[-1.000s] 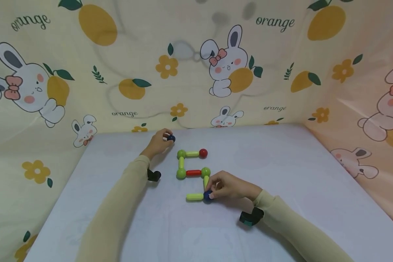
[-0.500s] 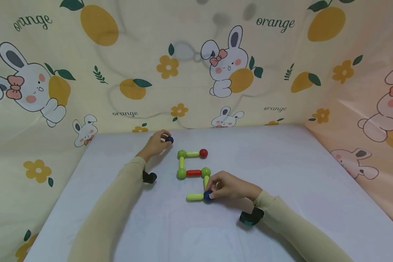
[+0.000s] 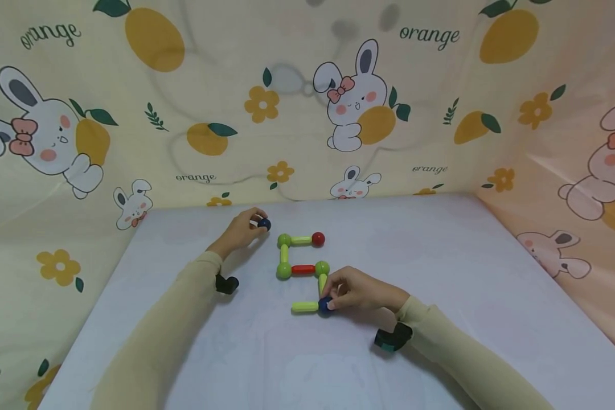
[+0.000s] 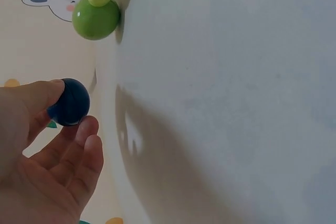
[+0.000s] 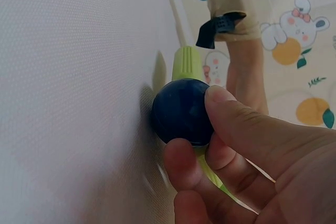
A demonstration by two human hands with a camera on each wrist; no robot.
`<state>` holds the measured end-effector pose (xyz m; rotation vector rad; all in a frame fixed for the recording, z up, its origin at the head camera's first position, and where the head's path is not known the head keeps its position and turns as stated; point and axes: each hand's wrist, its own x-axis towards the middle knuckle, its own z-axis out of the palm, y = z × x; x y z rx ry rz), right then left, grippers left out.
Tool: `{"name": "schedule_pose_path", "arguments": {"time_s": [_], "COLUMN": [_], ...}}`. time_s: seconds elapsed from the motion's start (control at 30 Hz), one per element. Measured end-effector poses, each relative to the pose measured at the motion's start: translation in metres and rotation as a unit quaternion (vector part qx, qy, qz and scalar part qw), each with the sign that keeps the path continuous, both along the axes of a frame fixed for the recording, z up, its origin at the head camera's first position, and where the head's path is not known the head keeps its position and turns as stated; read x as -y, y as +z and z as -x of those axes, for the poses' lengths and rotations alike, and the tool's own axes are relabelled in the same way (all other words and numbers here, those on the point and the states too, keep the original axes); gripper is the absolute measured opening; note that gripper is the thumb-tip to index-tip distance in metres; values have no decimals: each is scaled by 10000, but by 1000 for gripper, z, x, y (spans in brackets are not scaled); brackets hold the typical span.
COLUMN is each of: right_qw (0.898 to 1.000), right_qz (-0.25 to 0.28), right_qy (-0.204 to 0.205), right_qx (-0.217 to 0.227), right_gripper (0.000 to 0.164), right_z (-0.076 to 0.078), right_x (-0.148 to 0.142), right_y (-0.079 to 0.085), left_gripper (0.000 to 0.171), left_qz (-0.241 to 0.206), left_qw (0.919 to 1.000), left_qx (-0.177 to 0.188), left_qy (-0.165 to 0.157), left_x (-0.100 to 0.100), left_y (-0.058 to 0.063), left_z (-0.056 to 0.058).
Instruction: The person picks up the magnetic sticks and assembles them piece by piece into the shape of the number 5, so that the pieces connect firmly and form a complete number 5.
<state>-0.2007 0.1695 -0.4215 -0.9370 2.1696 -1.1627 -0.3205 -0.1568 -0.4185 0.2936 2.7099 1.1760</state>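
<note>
My left hand (image 3: 241, 230) pinches a dark blue ball (image 4: 72, 102) between thumb and fingers, held above the table up and left of the joined figure. Another blue ball (image 5: 184, 112) is gripped by my right hand (image 3: 361, 289) at the figure's near corner, resting on the table. From that ball one light green stick (image 3: 304, 307) points left, and a second green stick (image 3: 323, 283) runs up to a green ball (image 3: 322, 268). A red stick (image 3: 303, 269) links it to another green ball (image 3: 284, 270). Farther on are an upper green ball (image 3: 284, 240) and a red end ball (image 3: 318, 239).
The white table (image 3: 420, 245) lies under everything. Behind and beside it hangs a cream cloth (image 3: 297, 45) printed with rabbits and oranges. Black wrist cameras sit on both sleeves, the left one (image 3: 227, 284) and the right one (image 3: 393, 337).
My left hand, with its blue ball, has shifted slightly left and toward me. The right hand and the joined figure stay where they were.
</note>
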Motion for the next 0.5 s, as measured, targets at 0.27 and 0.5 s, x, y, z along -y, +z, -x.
{"name": "schedule_pose_path", "arguments": {"time_s": [0.27, 0.5], "right_qw": [10000, 10000], "right_qz": [-31, 13], "right_qy": [-6, 10], "right_qx": [-11, -40], "right_gripper": [14, 14], "right_z": [1, 0], "right_x": [-1, -1], "right_y": [-2, 0], "left_gripper": [38, 38], "left_qz": [179, 250], "left_qw": [9996, 9988], "left_qx": [-171, -321], "left_qy": [-162, -278], "left_x": [-3, -3], "left_y": [6, 10], "left_z": [-10, -19]}}
